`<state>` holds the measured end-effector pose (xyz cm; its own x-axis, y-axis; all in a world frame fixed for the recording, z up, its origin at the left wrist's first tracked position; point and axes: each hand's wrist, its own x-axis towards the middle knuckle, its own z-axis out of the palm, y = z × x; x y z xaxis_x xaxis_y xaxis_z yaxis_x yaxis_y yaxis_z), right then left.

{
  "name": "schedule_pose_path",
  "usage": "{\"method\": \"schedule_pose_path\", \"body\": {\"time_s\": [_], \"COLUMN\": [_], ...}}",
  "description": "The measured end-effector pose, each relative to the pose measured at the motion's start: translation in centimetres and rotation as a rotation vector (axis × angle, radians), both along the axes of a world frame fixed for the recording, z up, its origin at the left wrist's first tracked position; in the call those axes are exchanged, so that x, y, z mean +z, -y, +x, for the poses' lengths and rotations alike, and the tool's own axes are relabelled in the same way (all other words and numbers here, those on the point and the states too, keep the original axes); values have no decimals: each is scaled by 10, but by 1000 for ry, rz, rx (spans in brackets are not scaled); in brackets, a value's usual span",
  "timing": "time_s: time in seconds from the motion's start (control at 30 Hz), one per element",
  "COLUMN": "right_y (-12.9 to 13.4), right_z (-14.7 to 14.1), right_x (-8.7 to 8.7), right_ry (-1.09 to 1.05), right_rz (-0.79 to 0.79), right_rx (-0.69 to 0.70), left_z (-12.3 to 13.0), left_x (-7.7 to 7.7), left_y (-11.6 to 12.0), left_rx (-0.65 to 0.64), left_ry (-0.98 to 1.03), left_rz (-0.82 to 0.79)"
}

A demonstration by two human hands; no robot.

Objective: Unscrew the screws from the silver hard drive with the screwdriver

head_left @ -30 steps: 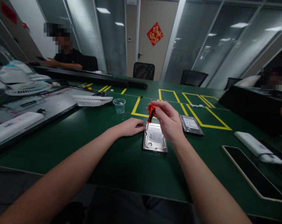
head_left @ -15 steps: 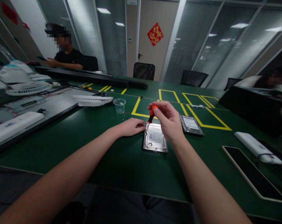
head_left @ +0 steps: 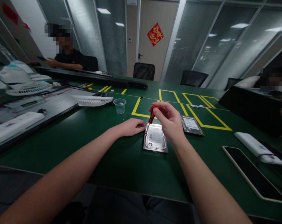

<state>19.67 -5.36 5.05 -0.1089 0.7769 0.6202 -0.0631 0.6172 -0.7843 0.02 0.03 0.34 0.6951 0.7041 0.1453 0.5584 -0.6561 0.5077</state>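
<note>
Here we are, right hand [head_left: 170, 120] closed around the orange-and-black screwdriver [head_left: 151, 117], its shaft leaning over the far left corner of the hard drive [head_left: 156, 139], which lies flat on the bench [head_left: 122, 169] before us. Our left hand [head_left: 131, 126] sits half curled at that edge; whether it grips, we can't tell. For clean bite, we'd want the shaft upright, tip fully seated, pressure steady, drive braced against twisting.

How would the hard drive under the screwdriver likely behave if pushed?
The hard drive looks stiff and is probably heavy for its size, given its metallic casing. Lying flat on the green table, it would likely slide rather than tip or roll.
</note>
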Motion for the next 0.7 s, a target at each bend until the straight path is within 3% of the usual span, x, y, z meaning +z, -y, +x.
{"method": "schedule_pose_path", "body": {"time_s": [0.23, 0.5, 0.7], "right_y": [-4, 0, 4], "right_z": [-1, 0, -4], "right_x": [-3, -1, 2], "right_ry": [-59, 21, 21], "right_rz": [-54, 15, 0], "right_rx": [142, -5, 90], "left_z": [0, -1, 1], "left_x": [-2, -1, 0], "left_y": [-1, -1, 0], "left_rx": [-2, -2, 13], "left_ry": [6, 8, 9], "left_rz": [-4, -6, -9]}}
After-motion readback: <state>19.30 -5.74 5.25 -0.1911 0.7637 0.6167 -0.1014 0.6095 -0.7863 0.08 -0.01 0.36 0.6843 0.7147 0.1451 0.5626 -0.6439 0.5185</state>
